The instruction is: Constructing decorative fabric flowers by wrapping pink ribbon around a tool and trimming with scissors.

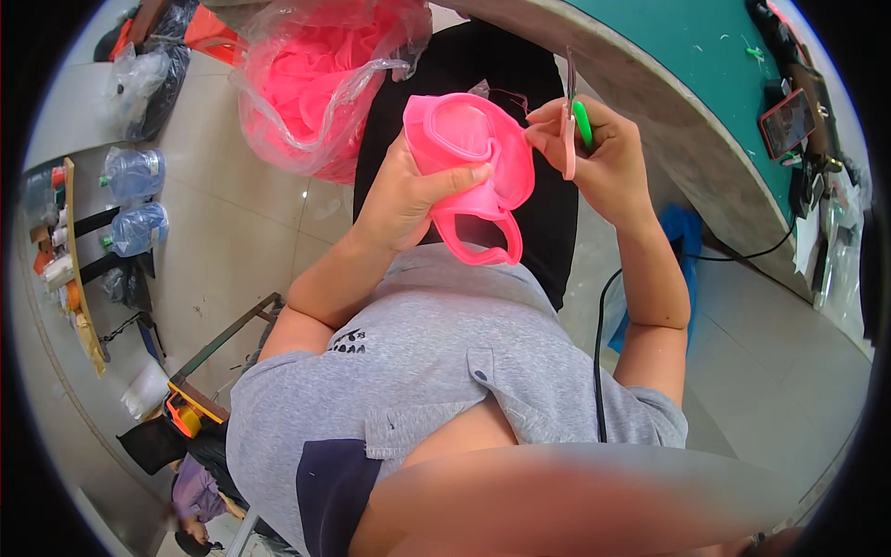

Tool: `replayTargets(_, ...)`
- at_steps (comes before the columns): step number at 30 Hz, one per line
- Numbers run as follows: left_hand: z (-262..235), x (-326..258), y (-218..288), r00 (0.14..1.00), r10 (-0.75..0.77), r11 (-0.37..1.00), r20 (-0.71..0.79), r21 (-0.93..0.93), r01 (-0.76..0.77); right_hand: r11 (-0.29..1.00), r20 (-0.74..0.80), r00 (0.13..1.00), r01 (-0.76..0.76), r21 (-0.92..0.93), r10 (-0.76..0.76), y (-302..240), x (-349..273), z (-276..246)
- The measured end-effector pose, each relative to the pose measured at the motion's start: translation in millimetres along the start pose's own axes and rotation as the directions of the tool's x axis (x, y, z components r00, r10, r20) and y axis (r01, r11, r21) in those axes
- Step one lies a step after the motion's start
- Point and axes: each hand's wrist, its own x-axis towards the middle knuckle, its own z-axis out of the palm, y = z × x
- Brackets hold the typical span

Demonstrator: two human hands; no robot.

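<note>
My left hand [408, 190] grips a soft bright pink moulded piece [473, 162] with a cup-like body and a looped handle hanging below. My right hand [599, 153] is closed on a small cutting tool with a green handle [582, 123] and a thin blade pointing up. Its fingers also pinch the pink piece's right edge. Both hands are held above my lap, over black trousers [483, 65].
A clear plastic bag full of pink pieces [316, 88] stands on the floor to the left. A green-topped table [677, 56] curves at the upper right, with a phone [787, 121] and clutter. Water bottles [135, 200] and shelves line the left. A black cable [599, 353] hangs by my right arm.
</note>
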Motion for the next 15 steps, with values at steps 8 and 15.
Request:
replayTargets(8, -7, -1, 0, 0.999, 0.052, 0.996, -0.008, 0.074, -0.051, 0.941, -0.285, 0.902, 0.279, -0.191, -0.326, -4, 16, -19)
replayTargets(15, -14, 7, -7, 0.999, -0.019, 0.996, 0.047, 0.084, 0.015, 0.969, -0.433, 0.883, 0.235, 0.078, -0.18, -42, 19, -73)
